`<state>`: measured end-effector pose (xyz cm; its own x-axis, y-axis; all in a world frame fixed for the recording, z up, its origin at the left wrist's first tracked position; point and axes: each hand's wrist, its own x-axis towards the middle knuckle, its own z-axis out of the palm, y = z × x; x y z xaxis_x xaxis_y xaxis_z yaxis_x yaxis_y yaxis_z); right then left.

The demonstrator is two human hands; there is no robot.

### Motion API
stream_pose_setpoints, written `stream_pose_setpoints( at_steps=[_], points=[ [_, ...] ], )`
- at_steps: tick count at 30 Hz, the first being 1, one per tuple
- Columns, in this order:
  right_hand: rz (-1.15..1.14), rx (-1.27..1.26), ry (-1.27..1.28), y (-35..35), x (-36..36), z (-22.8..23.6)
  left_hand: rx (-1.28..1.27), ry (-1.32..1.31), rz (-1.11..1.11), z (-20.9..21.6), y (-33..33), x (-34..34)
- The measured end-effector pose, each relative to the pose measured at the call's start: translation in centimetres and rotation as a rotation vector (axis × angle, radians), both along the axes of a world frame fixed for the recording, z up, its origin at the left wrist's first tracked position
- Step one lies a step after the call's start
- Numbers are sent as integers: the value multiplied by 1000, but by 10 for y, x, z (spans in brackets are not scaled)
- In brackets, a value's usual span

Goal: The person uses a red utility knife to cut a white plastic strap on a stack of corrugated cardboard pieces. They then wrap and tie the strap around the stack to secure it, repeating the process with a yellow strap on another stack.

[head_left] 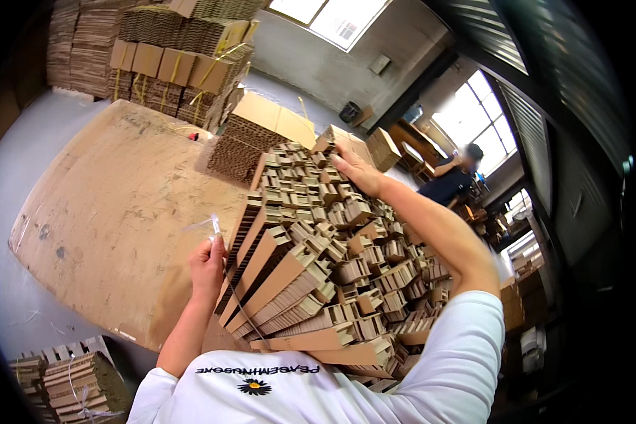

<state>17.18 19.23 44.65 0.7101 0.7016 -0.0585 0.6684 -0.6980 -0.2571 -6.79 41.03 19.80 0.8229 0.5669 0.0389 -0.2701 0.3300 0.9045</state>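
With my left hand (206, 267) clenched on the plastic strap (215, 225), I'd best steady the cardboard pieces (350, 271) under my right hand (360, 174), whose grip I can't make out.

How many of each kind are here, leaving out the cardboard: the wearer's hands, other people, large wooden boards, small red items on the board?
Wearer's hands: 2, the left hand and the right hand
Other people: 1, a person in a dark top
Large wooden board: 1
Small red item: 1
Total: 5
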Motion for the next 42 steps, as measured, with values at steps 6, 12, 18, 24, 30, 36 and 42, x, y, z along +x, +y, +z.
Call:
stream_pose_setpoints(
  at_steps=[6, 12, 18, 24, 30, 36, 42],
  points=[
    [129, -222, -217, 69, -50, 2, 15, 13, 24, 2, 10, -5],
    [33, -81, 35, 60, -52, 20, -49, 32, -31, 9, 3, -1],
    [122, -86, -240, 21, -131, 0, -31, 33, -64, 8, 1, 3],
    [29, 153, -125, -3, -126, 70, -49, 66, 2, -6, 11, 12],
    [-203, -136, -395, -178, -111, 44, -22, 18, 2, -7, -1, 14],
    [-321, -84, 53, -165, -124, 11, 15, -1, 78, -14, 2, 19],
    [-263, 369, 24, -193, -154, 102, 42, 22, 116, 1, -10, 21]
  ],
)
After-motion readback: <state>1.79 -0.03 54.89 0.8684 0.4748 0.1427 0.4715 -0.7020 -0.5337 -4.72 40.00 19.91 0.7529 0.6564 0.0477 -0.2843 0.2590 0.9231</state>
